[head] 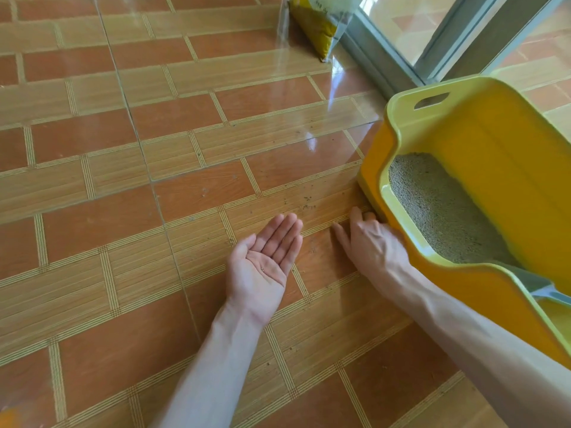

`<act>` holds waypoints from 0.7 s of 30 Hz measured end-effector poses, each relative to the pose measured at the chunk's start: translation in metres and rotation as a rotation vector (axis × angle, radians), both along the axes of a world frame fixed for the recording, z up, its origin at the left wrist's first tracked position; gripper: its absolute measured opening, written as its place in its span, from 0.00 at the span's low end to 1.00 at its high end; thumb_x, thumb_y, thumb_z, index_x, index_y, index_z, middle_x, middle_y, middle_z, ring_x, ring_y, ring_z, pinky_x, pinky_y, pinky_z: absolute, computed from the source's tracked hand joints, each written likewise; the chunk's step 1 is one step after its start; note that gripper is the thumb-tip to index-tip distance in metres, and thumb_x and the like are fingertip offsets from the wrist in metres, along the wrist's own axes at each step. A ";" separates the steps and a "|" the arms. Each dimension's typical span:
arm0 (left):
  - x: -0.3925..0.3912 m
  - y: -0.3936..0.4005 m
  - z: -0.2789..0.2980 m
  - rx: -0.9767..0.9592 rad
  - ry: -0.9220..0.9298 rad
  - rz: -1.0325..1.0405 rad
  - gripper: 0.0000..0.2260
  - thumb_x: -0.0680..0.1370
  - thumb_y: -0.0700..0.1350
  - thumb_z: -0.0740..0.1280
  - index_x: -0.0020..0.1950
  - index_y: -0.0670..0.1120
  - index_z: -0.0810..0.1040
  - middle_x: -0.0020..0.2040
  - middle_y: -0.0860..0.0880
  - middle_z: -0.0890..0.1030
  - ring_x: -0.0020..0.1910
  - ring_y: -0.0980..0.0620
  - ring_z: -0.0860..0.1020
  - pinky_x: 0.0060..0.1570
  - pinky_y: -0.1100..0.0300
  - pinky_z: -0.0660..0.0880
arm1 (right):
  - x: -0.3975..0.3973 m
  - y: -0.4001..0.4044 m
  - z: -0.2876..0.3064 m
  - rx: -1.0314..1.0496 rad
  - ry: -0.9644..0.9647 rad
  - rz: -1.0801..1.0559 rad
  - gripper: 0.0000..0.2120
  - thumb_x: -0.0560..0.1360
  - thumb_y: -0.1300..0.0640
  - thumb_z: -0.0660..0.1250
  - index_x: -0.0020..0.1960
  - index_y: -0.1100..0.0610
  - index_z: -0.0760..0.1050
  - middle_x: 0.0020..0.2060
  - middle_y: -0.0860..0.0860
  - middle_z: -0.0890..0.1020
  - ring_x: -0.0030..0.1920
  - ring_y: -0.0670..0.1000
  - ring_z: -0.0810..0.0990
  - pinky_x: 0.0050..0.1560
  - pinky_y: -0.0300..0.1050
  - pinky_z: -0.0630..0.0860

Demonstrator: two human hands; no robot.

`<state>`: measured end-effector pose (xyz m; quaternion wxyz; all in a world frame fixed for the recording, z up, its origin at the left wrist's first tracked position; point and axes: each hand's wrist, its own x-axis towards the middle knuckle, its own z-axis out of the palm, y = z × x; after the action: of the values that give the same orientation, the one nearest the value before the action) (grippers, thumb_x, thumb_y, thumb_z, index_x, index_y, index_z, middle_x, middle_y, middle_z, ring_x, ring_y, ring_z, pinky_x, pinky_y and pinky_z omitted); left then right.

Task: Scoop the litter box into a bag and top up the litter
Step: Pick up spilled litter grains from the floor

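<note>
Yellow litter box (482,168) on tiles at right | my left hand (265,261) palm up, fingers straight, together | right hand (367,236) beside its rim, fingers curled on floor, seemingly gathering stray grains | stiff plastic, probably heavy with litter; grip rim.

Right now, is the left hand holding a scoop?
No, the left hand lies palm up and open above the tiled floor, holding only a few specks.

open floor (154,180) left, litter box (482,149) right

No legible text anywhere; print on the yellow litter bag (318,23) too blurred to read.
</note>
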<state>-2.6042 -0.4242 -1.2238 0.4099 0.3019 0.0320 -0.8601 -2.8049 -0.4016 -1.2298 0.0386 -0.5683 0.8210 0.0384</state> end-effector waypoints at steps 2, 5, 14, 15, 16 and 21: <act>0.000 -0.001 -0.002 0.005 -0.012 0.004 0.22 0.86 0.45 0.50 0.66 0.35 0.77 0.65 0.36 0.81 0.66 0.39 0.80 0.68 0.48 0.73 | 0.001 -0.005 0.000 0.003 0.002 -0.010 0.21 0.84 0.40 0.52 0.58 0.58 0.69 0.46 0.59 0.81 0.40 0.61 0.83 0.31 0.47 0.71; -0.001 -0.002 -0.003 0.008 -0.015 0.008 0.22 0.86 0.45 0.50 0.67 0.35 0.77 0.65 0.37 0.81 0.66 0.40 0.80 0.68 0.49 0.73 | 0.004 -0.006 -0.004 0.098 0.045 -0.041 0.15 0.86 0.49 0.51 0.58 0.59 0.71 0.42 0.56 0.78 0.34 0.56 0.77 0.28 0.44 0.66; -0.004 0.001 -0.002 0.009 -0.026 -0.005 0.22 0.86 0.45 0.50 0.68 0.35 0.76 0.66 0.37 0.81 0.66 0.39 0.80 0.70 0.48 0.71 | 0.012 -0.004 0.020 0.051 -0.535 -0.373 0.20 0.82 0.48 0.50 0.40 0.62 0.66 0.36 0.61 0.77 0.35 0.59 0.75 0.40 0.52 0.74; -0.004 0.001 -0.002 0.011 -0.032 -0.002 0.22 0.86 0.45 0.50 0.68 0.35 0.76 0.65 0.37 0.81 0.66 0.39 0.80 0.70 0.48 0.72 | 0.013 -0.003 0.019 0.045 -0.530 -0.349 0.19 0.82 0.50 0.50 0.39 0.61 0.65 0.33 0.60 0.76 0.34 0.59 0.73 0.39 0.53 0.73; -0.004 0.001 -0.002 0.009 -0.036 0.001 0.22 0.86 0.45 0.50 0.68 0.35 0.76 0.65 0.37 0.81 0.66 0.39 0.80 0.70 0.48 0.72 | 0.014 -0.001 0.019 0.059 -0.527 -0.317 0.17 0.82 0.52 0.50 0.38 0.59 0.65 0.31 0.58 0.74 0.33 0.58 0.72 0.38 0.53 0.71; -0.004 0.003 -0.004 0.010 -0.059 0.011 0.22 0.86 0.46 0.50 0.68 0.35 0.76 0.65 0.37 0.81 0.65 0.39 0.80 0.69 0.48 0.72 | 0.034 0.012 0.013 0.048 -0.211 0.143 0.13 0.83 0.52 0.53 0.42 0.57 0.64 0.31 0.49 0.73 0.31 0.55 0.74 0.31 0.46 0.69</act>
<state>-2.6082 -0.4211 -1.2276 0.4139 0.3292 0.0259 -0.8484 -2.7711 -0.3900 -1.2168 0.1357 -0.6253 0.7685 0.0008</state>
